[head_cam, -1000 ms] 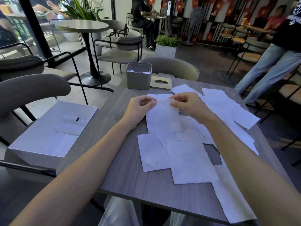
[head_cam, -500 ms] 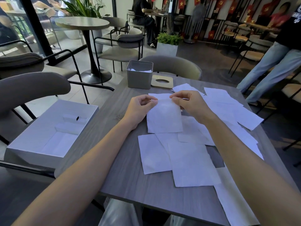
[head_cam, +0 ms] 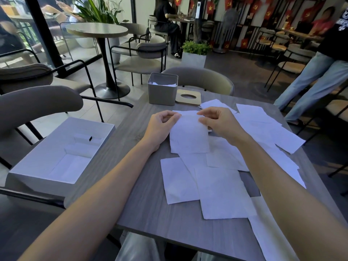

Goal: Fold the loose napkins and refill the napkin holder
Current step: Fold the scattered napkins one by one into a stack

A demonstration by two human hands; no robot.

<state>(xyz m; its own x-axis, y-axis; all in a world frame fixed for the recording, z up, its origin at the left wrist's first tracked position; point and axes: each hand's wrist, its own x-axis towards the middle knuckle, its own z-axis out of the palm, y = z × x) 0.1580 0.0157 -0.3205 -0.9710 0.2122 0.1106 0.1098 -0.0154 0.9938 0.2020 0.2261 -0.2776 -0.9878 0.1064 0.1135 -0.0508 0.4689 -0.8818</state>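
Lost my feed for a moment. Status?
Left hand and right hand pinching napkin by its far corners. Holder open, lid beside it. Loose napkins on table, path clear.

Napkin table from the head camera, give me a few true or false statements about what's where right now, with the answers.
1. Both hands pinch the far edge of one napkin. True.
2. The napkin holder has its lid on. False: the wooden lid lies on the table beside it.
3. The holder already contains some napkins. True.
4. The white box sits on the table. False: it rests on a chair beside it.
5. Loose napkins lie spread over the table. True.
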